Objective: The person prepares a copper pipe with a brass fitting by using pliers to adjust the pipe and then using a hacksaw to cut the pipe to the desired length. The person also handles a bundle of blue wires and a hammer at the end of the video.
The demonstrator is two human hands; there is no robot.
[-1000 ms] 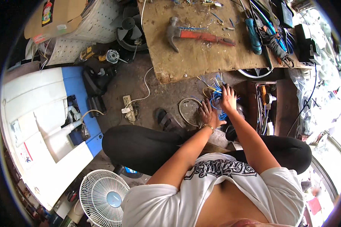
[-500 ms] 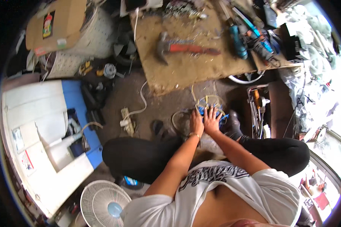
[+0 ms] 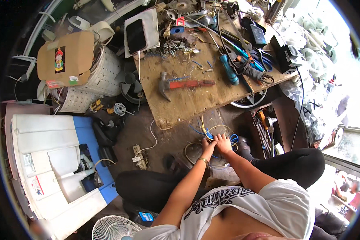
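Low between my knees, my left hand (image 3: pixel 209 148) and my right hand (image 3: pixel 223 143) are side by side, fingers curled in at a bunch of thin blue and yellow wires (image 3: pixel 207 134). The wires' ends stick up past the fingertips. More blue wire (image 3: pixel 234 140) loops out beside the right hand, and a yellowish cable (image 3: pixel 187 149) curls on the floor to the left. My fingers partly hide the wires they grip. Below the hands lies a pale, whitish piece (image 3: pixel 225 173).
A wooden board (image 3: pixel 184 106) ahead bears a claw hammer (image 3: pixel 188 84), screws, a blue-handled tool (image 3: pixel 229 71) and a phone (image 3: pixel 136 36). Right of my foot stands a tool box (image 3: pixel 282 128). A power strip (image 3: pixel 140 157), a white-and-blue appliance (image 3: pixel 44 132) and a fan (image 3: pixel 112 229) are left.
My fingers, which lay stretched over the wires, are now curled in around them, and the wire ends stand up in front. The view has tilted, showing more of the board's far side.
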